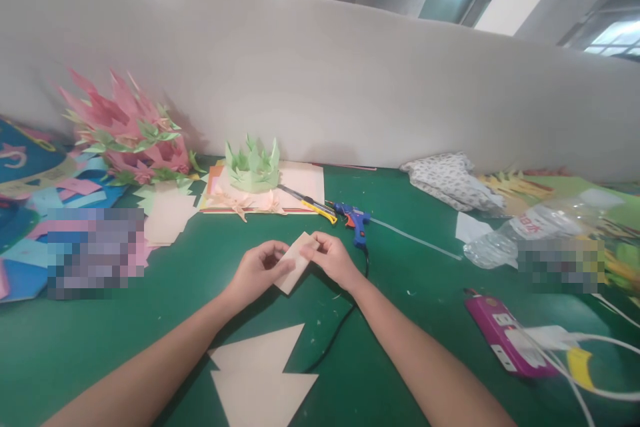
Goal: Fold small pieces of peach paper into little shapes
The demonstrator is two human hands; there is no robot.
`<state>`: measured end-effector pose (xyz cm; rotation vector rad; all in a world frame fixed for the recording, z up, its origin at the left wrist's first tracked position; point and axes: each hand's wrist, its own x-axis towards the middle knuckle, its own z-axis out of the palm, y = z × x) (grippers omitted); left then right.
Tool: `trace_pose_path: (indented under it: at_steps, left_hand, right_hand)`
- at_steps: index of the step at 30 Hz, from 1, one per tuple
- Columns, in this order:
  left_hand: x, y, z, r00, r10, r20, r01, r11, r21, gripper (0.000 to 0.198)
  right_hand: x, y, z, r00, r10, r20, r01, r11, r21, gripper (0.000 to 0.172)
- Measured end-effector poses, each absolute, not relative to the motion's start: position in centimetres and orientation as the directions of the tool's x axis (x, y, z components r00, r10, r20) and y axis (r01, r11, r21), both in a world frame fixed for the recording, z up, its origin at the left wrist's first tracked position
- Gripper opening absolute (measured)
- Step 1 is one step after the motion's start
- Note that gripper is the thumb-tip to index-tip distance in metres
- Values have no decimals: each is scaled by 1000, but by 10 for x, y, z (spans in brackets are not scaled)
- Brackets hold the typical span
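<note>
Between my two hands is a small cream piece of folded paper (295, 272), tilted above the green table. My left hand (263, 267) pinches its left edge, thumb on top. At its upper right, the thumb and fingers of my right hand (330, 257) grip the same piece. Closer to me lies a cream paper cutout with jagged, pointed sides (260, 373), partly out of frame. Just beyond my right hand rests a blue glue gun (356, 221) with a clear glue stick trailing from its back. A yellow utility knife (320, 209) lies beside it.
A green paper crown (253, 167) stands on stacked paper sheets (305, 180). Pink paper crowns (135, 127) and scraps fill the left. To the right are a plastic bottle (540, 223), a patterned cloth (450, 180) and a purple power strip (505, 333) with white cables.
</note>
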<state>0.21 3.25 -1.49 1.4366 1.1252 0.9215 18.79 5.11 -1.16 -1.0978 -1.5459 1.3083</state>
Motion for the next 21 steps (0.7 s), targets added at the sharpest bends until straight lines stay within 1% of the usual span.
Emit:
trace_pose_path:
  at_steps: [4,8,10,12,16,21]
  left_hand:
    - [2,32,-15,264,964,-7,156,-36,987,28]
    - [3,31,-11,241,969,50,53,-65,997,25]
    - [4,31,-9,217,974,68,29,-76,997,21]
    - [4,31,-7,214,974,79,46,-90,995,18]
    - [3,30,-5,212,972,101,135,-132,982,13]
    - [2,30,-5,231,953,195,190,-241,952,11]
  right_hand:
    - [188,51,-12,-286,957,47,135,89,-987,25]
    - [187,50,-10,-297,954,27,143,72,-987,27]
    - [187,50,-10,-298,954,20,143,66,-988,28]
    - [187,50,-9,-297,955,20,143,65,-988,28]
    - [188,50,-10,-291,957,24,137,67,-988,27]
    - [189,50,-10,-297,955,15,143,60,-988,27]
